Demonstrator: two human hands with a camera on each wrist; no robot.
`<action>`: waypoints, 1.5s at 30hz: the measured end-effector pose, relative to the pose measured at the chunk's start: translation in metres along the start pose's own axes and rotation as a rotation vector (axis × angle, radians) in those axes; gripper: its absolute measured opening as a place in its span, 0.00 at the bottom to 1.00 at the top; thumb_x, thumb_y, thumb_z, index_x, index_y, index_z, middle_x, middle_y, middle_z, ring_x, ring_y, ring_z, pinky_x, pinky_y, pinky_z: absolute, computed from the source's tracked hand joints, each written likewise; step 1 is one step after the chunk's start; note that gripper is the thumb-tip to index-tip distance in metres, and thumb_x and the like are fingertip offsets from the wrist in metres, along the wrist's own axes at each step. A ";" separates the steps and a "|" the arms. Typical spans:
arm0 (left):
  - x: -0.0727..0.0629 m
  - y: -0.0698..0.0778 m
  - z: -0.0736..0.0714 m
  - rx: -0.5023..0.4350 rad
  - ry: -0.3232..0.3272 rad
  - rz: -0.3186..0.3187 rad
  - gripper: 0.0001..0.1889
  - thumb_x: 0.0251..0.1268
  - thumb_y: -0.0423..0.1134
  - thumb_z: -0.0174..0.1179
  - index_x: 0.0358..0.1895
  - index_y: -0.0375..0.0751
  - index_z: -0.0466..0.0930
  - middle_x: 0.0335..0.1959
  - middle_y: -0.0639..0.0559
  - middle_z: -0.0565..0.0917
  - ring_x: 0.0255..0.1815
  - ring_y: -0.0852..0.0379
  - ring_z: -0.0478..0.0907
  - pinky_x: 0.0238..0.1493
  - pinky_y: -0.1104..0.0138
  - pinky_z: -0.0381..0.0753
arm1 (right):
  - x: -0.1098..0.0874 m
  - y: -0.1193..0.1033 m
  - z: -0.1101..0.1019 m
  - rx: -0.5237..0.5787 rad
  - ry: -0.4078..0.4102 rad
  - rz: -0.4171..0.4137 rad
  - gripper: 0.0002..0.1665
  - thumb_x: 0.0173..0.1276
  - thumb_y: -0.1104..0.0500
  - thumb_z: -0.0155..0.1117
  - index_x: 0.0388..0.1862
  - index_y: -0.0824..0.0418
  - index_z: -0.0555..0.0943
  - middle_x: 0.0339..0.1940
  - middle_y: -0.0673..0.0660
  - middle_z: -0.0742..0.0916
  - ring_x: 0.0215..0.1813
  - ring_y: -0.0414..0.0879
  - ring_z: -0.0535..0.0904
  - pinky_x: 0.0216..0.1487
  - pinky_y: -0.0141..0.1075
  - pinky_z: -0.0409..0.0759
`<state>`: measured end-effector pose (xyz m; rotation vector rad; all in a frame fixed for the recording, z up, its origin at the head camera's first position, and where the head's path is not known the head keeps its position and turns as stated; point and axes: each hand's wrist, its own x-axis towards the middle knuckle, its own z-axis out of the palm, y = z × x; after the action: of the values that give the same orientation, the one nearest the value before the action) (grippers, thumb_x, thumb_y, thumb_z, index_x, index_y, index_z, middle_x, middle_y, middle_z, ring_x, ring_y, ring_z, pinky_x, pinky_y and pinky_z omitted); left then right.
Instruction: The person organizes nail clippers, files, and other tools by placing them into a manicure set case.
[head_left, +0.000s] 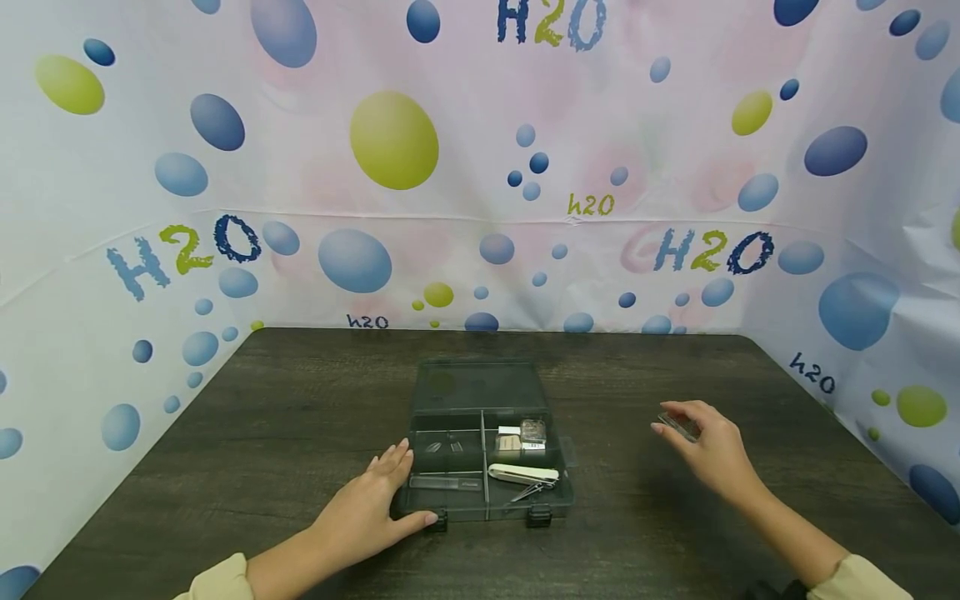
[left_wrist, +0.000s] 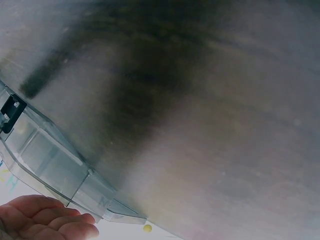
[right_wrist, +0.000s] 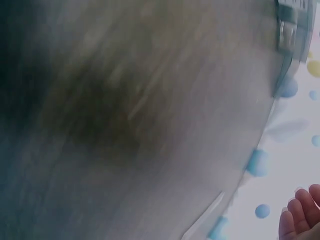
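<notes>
A clear grey organizer box (head_left: 485, 507) stands with its lid (head_left: 480, 387) raised at the back. My left hand (head_left: 367, 504) rests along the box's left side, fingers stretched out, thumb at the left front latch (head_left: 438, 521). In the left wrist view that hand (left_wrist: 47, 220) shows beside the box's clear wall. To the right of the box, my right hand (head_left: 712, 450) pinches a small, thin, flat piece (head_left: 678, 427) between thumb and fingers; its kind cannot be made out. Inside the box lie a cream-handled folding tool (head_left: 517, 474) and small metal scissors or tweezers (head_left: 534, 490).
Small bottles or boxes (head_left: 521, 437) fill the box's back right compartment. A flat clear strip (head_left: 446, 483) lies front left, with tiny pieces (head_left: 444, 447) behind it. The dark wooden table (head_left: 300, 400) meets a bubble-printed curtain (head_left: 480, 167) at its back and sides.
</notes>
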<state>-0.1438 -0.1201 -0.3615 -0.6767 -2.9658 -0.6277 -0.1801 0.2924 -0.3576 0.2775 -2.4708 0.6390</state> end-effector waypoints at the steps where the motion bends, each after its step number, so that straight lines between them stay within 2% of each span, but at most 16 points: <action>1: 0.000 0.000 0.000 0.000 0.001 0.000 0.45 0.51 0.61 0.63 0.62 0.25 0.67 0.67 0.32 0.63 0.67 0.37 0.63 0.62 0.46 0.67 | 0.000 0.002 -0.001 -0.005 0.002 0.007 0.17 0.53 0.63 0.71 0.43 0.67 0.82 0.37 0.60 0.84 0.35 0.51 0.77 0.30 0.36 0.78; 4: 0.000 0.000 0.000 -0.004 0.001 -0.003 0.45 0.51 0.61 0.63 0.62 0.25 0.67 0.67 0.32 0.63 0.67 0.37 0.63 0.62 0.46 0.67 | 0.002 0.009 -0.004 -0.012 0.000 0.033 0.18 0.54 0.63 0.71 0.43 0.68 0.82 0.37 0.61 0.84 0.33 0.47 0.76 0.28 0.31 0.75; 8: 0.000 0.000 0.000 -0.006 -0.002 -0.005 0.45 0.51 0.61 0.63 0.62 0.25 0.67 0.67 0.32 0.63 0.67 0.37 0.63 0.62 0.46 0.67 | 0.005 0.016 -0.008 -0.038 -0.011 0.061 0.19 0.55 0.62 0.70 0.44 0.70 0.81 0.37 0.64 0.84 0.32 0.50 0.76 0.27 0.29 0.73; 10: 0.000 0.000 0.000 -0.007 -0.002 -0.005 0.45 0.51 0.61 0.63 0.62 0.25 0.67 0.67 0.32 0.63 0.67 0.37 0.63 0.62 0.46 0.67 | 0.007 0.020 -0.009 -0.042 -0.019 0.083 0.19 0.56 0.63 0.69 0.45 0.71 0.80 0.38 0.66 0.83 0.34 0.55 0.78 0.28 0.34 0.76; 13: -0.001 0.000 0.000 -0.010 -0.004 -0.007 0.45 0.51 0.61 0.63 0.62 0.25 0.67 0.67 0.32 0.63 0.67 0.37 0.63 0.62 0.46 0.67 | 0.008 0.026 -0.011 -0.043 -0.045 0.128 0.20 0.59 0.63 0.67 0.48 0.74 0.78 0.40 0.70 0.82 0.38 0.62 0.79 0.34 0.47 0.79; 15: -0.001 0.000 0.000 -0.011 -0.005 -0.007 0.45 0.50 0.61 0.63 0.62 0.25 0.67 0.67 0.32 0.63 0.67 0.37 0.63 0.62 0.46 0.67 | 0.009 0.031 -0.012 -0.043 -0.073 0.179 0.22 0.62 0.61 0.65 0.50 0.75 0.77 0.43 0.72 0.81 0.42 0.65 0.78 0.38 0.54 0.78; 18: -0.001 0.000 0.000 -0.010 -0.003 -0.006 0.45 0.50 0.61 0.63 0.62 0.24 0.67 0.67 0.32 0.63 0.67 0.37 0.63 0.62 0.46 0.67 | 0.009 0.040 -0.012 -0.049 -0.111 0.251 0.24 0.65 0.58 0.61 0.53 0.76 0.75 0.46 0.75 0.80 0.47 0.68 0.76 0.43 0.59 0.74; 23: -0.001 0.000 0.000 -0.001 0.002 0.002 0.45 0.51 0.61 0.63 0.61 0.24 0.67 0.67 0.32 0.64 0.67 0.37 0.64 0.62 0.46 0.67 | 0.008 0.053 -0.011 -0.050 -0.178 0.332 0.27 0.67 0.55 0.58 0.53 0.77 0.73 0.47 0.76 0.80 0.48 0.69 0.76 0.44 0.58 0.74; 32: -0.001 0.000 -0.003 0.010 0.012 0.021 0.45 0.51 0.62 0.62 0.60 0.23 0.68 0.66 0.31 0.64 0.66 0.36 0.65 0.61 0.46 0.68 | 0.009 0.054 -0.006 -0.036 -0.337 0.378 0.27 0.66 0.56 0.60 0.52 0.79 0.73 0.45 0.75 0.81 0.46 0.67 0.77 0.41 0.52 0.78; 38: -0.002 0.000 -0.002 0.012 0.015 0.020 0.45 0.51 0.62 0.62 0.60 0.23 0.68 0.66 0.31 0.64 0.66 0.36 0.65 0.61 0.46 0.68 | 0.008 0.053 -0.004 -0.060 -0.377 0.430 0.25 0.63 0.58 0.61 0.48 0.79 0.75 0.43 0.75 0.81 0.44 0.66 0.77 0.40 0.52 0.76; 45: -0.002 0.000 -0.002 -0.005 0.005 0.002 0.45 0.51 0.61 0.63 0.61 0.24 0.67 0.67 0.31 0.63 0.67 0.36 0.63 0.62 0.46 0.67 | 0.007 0.058 -0.006 -0.079 -0.423 0.461 0.23 0.61 0.59 0.63 0.44 0.79 0.74 0.39 0.74 0.80 0.43 0.66 0.75 0.44 0.55 0.73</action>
<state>-0.1424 -0.1215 -0.3601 -0.6778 -2.9594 -0.6358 -0.2020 0.3448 -0.3718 -0.2223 -2.9932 0.7222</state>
